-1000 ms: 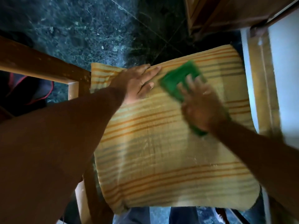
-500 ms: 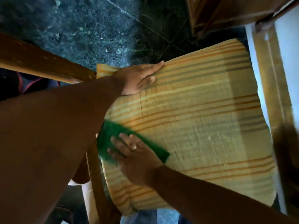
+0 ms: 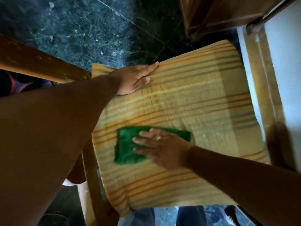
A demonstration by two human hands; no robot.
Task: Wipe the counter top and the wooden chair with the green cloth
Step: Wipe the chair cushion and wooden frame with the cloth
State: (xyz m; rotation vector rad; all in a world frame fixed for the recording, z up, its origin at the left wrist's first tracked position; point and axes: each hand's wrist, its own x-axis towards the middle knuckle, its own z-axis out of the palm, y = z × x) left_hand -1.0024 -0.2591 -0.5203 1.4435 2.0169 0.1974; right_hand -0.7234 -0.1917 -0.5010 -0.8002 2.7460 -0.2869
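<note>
Head view: looking down on a wooden chair (image 3: pixel 40 62) with a striped seat cushion (image 3: pixel 187 101).
Green cloth (image 3: pixel 128 144): lies flat on the cushion, in the near-left part of the seat, folded to a rough rectangle, left edge a bit ragged.
Right hand (image 3: pixel 162 147): palm down on the cloth, fingers spread and flat, pressing it to the cushion; not curled around it. Ring on one finger. Fingertips point left.
Left hand (image 3: pixel 135 79): open, flat on the far-left corner of the cushion, fingers together pointing right along the far edge, thumb tucked under. Well apart from the cloth.
Cushion: yellow with orange and grey stripes, covers the whole seat, slightly wrinkled mid-right.
Chair frame: wooden rail runs along the left, partly under the left forearm.
Floor (image 3: pixel 73 26): dark green marble-look tile beyond the seat.
Top right: brown wooden furniture (image 3: pixel 228 12), type unclear.
</note>
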